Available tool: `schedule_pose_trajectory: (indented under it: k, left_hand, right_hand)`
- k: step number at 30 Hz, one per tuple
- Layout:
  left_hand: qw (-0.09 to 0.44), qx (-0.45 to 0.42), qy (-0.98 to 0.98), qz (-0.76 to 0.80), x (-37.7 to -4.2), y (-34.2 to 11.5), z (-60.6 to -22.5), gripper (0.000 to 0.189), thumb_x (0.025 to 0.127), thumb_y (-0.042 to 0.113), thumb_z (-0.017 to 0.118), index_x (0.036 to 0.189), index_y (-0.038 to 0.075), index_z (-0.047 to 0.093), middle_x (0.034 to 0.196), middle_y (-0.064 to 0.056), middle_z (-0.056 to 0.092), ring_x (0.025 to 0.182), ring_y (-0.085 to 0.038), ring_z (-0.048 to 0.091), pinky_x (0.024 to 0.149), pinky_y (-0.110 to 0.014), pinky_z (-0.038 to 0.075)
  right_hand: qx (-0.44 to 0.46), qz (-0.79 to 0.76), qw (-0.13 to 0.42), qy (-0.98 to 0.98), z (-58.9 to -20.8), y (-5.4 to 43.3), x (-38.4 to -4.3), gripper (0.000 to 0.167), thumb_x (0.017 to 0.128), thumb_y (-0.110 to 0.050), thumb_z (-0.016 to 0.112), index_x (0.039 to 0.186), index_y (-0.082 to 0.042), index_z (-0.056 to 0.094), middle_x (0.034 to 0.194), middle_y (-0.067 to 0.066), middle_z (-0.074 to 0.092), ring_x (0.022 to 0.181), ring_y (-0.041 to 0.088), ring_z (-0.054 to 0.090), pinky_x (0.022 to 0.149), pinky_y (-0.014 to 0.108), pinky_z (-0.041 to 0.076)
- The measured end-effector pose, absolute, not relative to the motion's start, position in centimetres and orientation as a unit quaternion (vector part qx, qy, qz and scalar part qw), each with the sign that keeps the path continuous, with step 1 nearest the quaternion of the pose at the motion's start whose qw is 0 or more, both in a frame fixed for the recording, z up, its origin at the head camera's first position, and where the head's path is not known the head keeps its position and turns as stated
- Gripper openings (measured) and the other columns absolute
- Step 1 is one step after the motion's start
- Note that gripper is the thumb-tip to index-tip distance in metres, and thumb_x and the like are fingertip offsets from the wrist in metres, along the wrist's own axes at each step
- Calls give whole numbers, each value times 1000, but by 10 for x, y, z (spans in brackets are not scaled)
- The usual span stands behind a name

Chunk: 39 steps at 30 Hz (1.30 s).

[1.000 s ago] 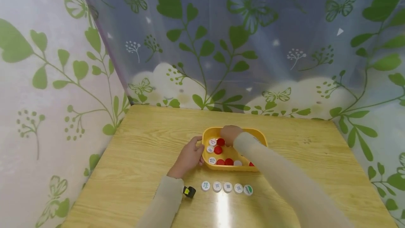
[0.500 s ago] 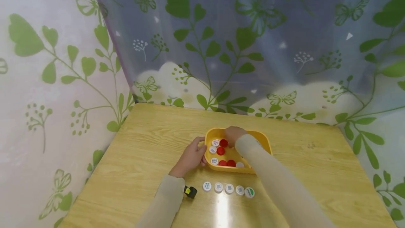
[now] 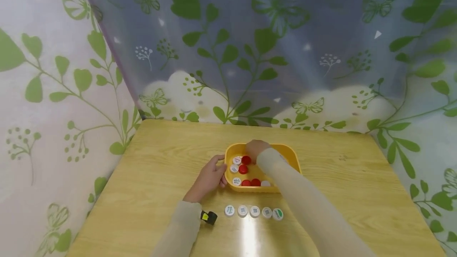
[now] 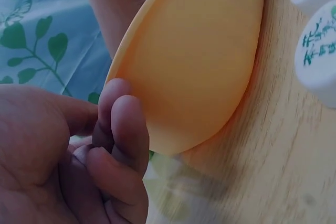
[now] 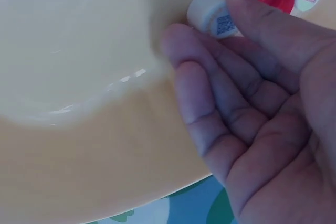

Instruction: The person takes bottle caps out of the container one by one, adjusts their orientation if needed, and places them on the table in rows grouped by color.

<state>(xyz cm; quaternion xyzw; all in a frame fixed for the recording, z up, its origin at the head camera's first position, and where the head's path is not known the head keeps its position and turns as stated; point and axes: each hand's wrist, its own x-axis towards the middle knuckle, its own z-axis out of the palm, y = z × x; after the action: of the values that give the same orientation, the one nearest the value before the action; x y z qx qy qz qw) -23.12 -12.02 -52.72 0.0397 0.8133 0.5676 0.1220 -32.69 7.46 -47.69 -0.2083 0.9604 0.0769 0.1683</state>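
looking down, i see a row of white caps (image 3: pixel 254 211) nearest, then the left hand (image 3: pixel 208 176), relaxed against the yellow tray (image 4: pixel 199 61). farther, inside it, the right hand (image 3: pixel 256 148) pinches a white cap (image 5: pixel 207 10) between thumb (image 5: pixel 278 31) and fingers (image 5: pixel 198 98).

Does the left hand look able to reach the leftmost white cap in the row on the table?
Probably yes: the left hand is beside the yellow tray, and only tabletop shows between it and that white cap.
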Motion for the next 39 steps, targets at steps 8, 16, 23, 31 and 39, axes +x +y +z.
schedule_pose_trajectory:
  k: [8,16,23,31,39]
  left_hand:
    - [114,39,824,553,-227,-125,-520,45,111,22,49,154,10,42,71,-7,66,58,-18,62,62,-34,57]
    - [119,34,842,525,-227,-127,-510,45,111,24,48,153,11,42,72,-7,67,61,-22,65,64,-34,56]
    - [118,41,841,526,-226,-126,-510,44,111,23,47,153,10,43,73,-7,67,62,-22,64,65,-36,58]
    - [112,40,856,504,-227,-119,-507,45,111,24,47,154,9,42,74,-6,67,62,-21,64,63,-32,57]
    - [120,18,865,488,-224,-112,-504,46,111,24,48,153,9,41,76,-7,66,65,-23,65,64,-31,56]
  right_hand:
    - [-213,78,169,959,-481,68,-328,12,88,-6,79,82,-10,70,89,6,70,75,20,59,79,37,58]
    - [-214,87,166,959,-483,66,-333,8,88,-8,80,89,-10,72,91,6,71,77,21,60,82,38,59]
    - [-207,80,164,961,-479,66,-330,9,88,-4,78,88,-10,71,92,7,71,79,23,61,84,39,58]
    - [-210,24,205,956,-477,80,-334,19,90,-14,79,78,-11,65,75,4,62,68,18,57,68,32,52]
    - [-250,12,161,955,-452,93,-315,18,89,-27,73,84,-14,62,76,-1,56,69,17,50,66,33,45]
